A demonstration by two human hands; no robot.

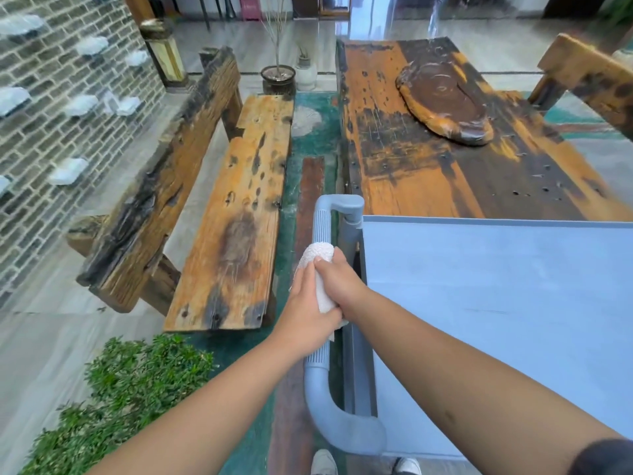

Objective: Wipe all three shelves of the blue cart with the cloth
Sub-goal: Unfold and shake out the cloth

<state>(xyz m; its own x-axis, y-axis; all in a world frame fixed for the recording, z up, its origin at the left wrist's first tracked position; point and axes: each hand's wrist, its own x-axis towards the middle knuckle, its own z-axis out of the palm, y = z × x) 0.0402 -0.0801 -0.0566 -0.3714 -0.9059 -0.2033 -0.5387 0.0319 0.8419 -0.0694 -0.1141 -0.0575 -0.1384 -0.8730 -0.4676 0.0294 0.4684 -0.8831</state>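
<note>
White terry cloth (317, 269) is wrapped round the blue cart's ribbed handle (322, 224); left hand (305, 313) and right hand (337, 281) both grip it. Better to spread it flat and sweep the top shelf (496, 303) edge to edge.

A rustic courtyard-style sitting area: weathered wooden bench (226, 214), plank table (445, 145), brick wall (68, 108), potted plants (278, 77).

I can read no text, label, brand or number anywhere. A pink sign or box (250, 6) stands at the far top edge and has some pale marks on it, but they are too small and blurred for me to read.
</note>
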